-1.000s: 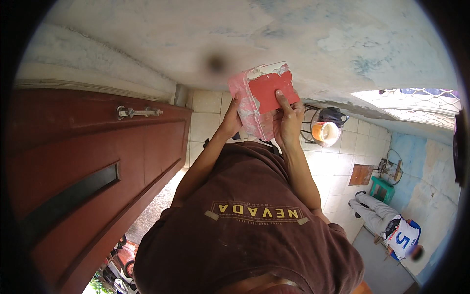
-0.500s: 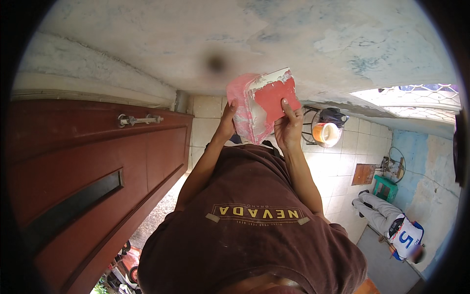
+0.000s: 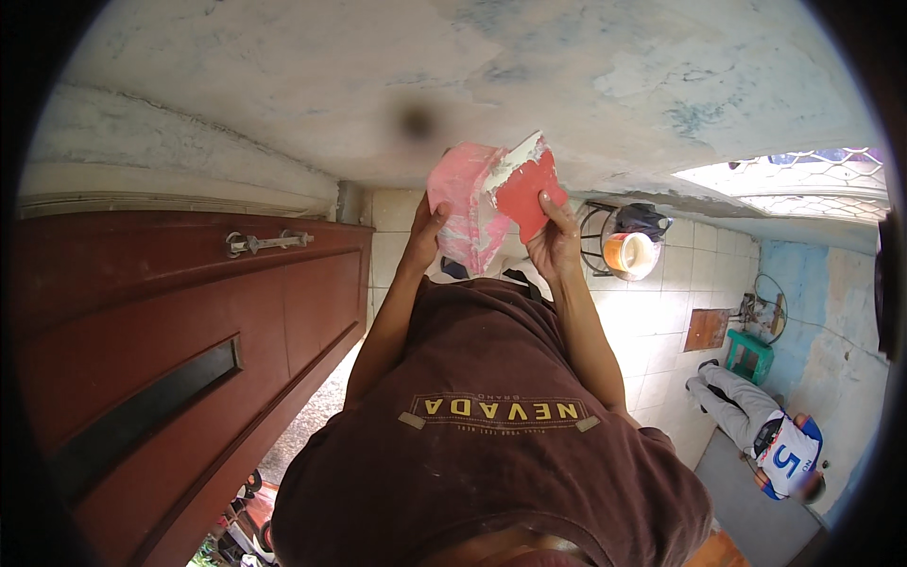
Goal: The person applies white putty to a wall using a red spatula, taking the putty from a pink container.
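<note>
Up near the patchy grey ceiling (image 3: 312, 85), the left hand (image 3: 425, 241) grips a pink plastic tub (image 3: 463, 208) while the right hand (image 3: 556, 241) pinches a flat red plastic scraper (image 3: 527, 189) touching its rim.

Wall (image 3: 283, 85) fills the top of the frame, door (image 3: 142, 359) takes the left, stool (image 3: 751, 352) sits at right with a person (image 3: 770, 439) lying just below it, and the tub (image 3: 465, 203) is up at centre, scraper (image 3: 524, 184) touching its right side
</note>
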Demonstrator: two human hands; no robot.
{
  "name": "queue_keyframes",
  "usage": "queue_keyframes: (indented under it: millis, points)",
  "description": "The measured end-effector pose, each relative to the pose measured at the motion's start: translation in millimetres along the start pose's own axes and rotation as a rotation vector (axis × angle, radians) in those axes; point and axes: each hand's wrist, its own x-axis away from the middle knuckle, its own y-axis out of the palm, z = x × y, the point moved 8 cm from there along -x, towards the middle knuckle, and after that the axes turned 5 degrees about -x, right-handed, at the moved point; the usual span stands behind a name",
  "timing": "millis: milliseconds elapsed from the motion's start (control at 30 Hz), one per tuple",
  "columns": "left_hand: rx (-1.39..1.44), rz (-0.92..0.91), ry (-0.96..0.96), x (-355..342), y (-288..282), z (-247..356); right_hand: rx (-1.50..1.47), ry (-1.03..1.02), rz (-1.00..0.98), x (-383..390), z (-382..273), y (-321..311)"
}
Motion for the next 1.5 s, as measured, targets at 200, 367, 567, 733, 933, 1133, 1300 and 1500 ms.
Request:
queue_keyframes:
  millis: [200, 367, 567, 733, 933, 1133, 1300, 1500]
  points:
    - [0.005, 0.055, 0.004, 2.2, -13.3, -8.5, 0.115, -0.056, -0.054, -6.1, -6.6, 1.8]
    - [0.250, 0.130, -0.075, 1.9, -36.7, -43.6, 0.035, -0.032, -0.051, -8.2, -9.6, 3.1]
    - [0.366, 0.197, -0.128, -4.9, -24.6, -46.3, 0.042, -0.195, 0.067, -6.3, -46.4, -36.4]
    - [0.323, 0.194, -0.169, -18.8, -0.5, -59.8, 0.041, -0.314, 0.197, 4.4, -106.9, -74.1]
    - [0.334, 0.158, -0.185, -39.6, 23.4, -70.5, 0.247, -0.460, 0.388, -9.6, -183.4, -131.0]
    - [0.363, 0.214, -0.152, -60.1, 53.8, -73.2, 0.326, -0.460, 0.336, -83.5, -256.1, -106.5]
    - [0.378, 0.252, -0.092, -65.6, 75.1, -76.8, 0.144, -0.385, 0.244, -122.3, -301.8, -73.5]
    - [0.406, 0.250, -0.091, -71.8, 98.7, -84.2, 0.118, -0.556, 0.146, -59.8, -318.5, -24.1]
